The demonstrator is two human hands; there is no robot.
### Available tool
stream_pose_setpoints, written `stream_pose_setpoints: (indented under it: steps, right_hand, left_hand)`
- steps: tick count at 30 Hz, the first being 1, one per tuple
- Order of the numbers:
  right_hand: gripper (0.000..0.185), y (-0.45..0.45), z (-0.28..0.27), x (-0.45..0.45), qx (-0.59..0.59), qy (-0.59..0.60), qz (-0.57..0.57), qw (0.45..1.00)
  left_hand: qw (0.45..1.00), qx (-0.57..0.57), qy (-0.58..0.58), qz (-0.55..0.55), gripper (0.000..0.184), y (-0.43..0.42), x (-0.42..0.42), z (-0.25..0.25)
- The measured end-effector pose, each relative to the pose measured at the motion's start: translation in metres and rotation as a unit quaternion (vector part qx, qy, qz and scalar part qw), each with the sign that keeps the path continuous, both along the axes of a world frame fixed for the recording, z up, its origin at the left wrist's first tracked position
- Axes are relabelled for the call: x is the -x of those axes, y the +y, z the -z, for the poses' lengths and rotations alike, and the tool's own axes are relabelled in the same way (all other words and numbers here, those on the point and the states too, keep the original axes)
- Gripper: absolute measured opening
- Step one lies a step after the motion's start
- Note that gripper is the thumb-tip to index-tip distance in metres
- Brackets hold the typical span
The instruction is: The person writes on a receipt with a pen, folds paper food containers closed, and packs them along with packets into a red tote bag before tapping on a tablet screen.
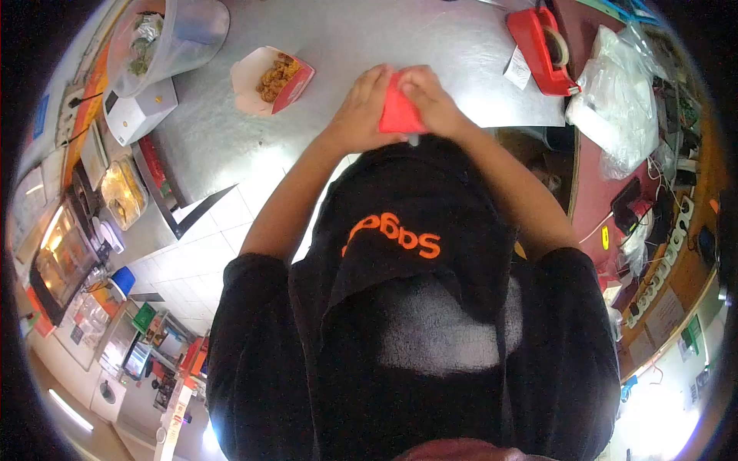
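Both my hands meet over the metal counter (323, 31), close in front of my body. A small red carton (400, 111) is between them, its bright red side facing me. My left hand (364, 107) presses along its left side. My right hand (432, 98) grips its right side, with the fingers bent over the top. What the red carton contains is hidden. To the left of my hands stands an open paper food box (254, 81), white inside and red outside, with brown fried pieces (278, 77) in it.
A clear plastic tub (196, 34) and a white box-shaped device (141, 111) are at the back left. On the right lie a red tape dispenser (542, 50), a paper slip (517, 69) and clear plastic bags (619, 107). The counter's front edge runs close to my body.
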State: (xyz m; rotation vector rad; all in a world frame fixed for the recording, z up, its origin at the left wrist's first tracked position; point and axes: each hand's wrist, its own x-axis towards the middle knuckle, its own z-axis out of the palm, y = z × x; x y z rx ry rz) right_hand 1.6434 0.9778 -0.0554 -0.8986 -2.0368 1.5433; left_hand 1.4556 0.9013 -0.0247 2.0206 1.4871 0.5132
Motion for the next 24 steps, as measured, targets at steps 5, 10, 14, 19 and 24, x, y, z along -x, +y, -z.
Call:
stream_pose_setpoints:
  steps: [5,10,14,19,24]
  right_hand:
    - [0.024,-0.009,-0.001,0.005,-0.016,-0.017,0.054,0.998]
    - [0.037,-0.005,-0.039,-0.019,-0.218,-0.104,-0.027,0.97]
    - [0.038,0.062,-0.057,-0.09,-0.36,-0.157,0.235,0.889]
    - [0.022,0.174,-0.019,-0.246,-0.129,-0.424,0.225,0.868]
    - [0.028,0.184,-0.027,-0.241,0.04,-0.355,0.255,0.899]
  left_hand:
    - [1.0,-0.014,0.024,-0.003,0.12,0.001,-0.001,-0.003]
    - [0.998,-0.05,0.005,-0.043,0.114,-0.002,-0.003,0.001]
    - [0.995,-0.057,-0.058,-0.066,0.114,0.005,-0.014,-0.009]
    - [0.995,0.0,-0.067,-0.074,0.113,0.017,-0.025,-0.022]
    - [0.995,-0.007,-0.077,-0.065,0.111,0.022,-0.031,-0.023]
